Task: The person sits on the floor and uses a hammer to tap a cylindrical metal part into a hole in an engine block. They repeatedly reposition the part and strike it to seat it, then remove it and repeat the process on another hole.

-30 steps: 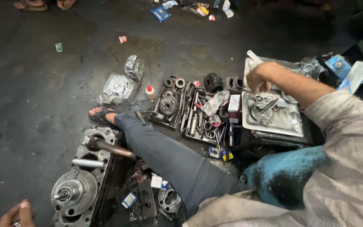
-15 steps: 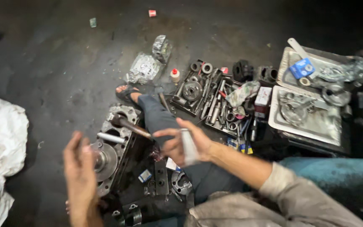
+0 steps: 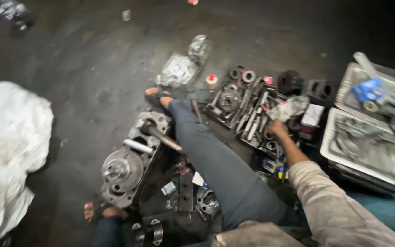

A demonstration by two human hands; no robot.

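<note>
Right grip (image 3: 277, 128) reaches into tool tray (image 3: 234, 120).

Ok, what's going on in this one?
A person sits on a dark, oily floor with one leg stretched out among engine parts. The right hand reaches into a tray of tools and sockets; whether it grips anything is unclear. The left hand is out of view. A metal engine casing with a shaft lies beside the leg, and metal trays of parts sit to the right.
</note>
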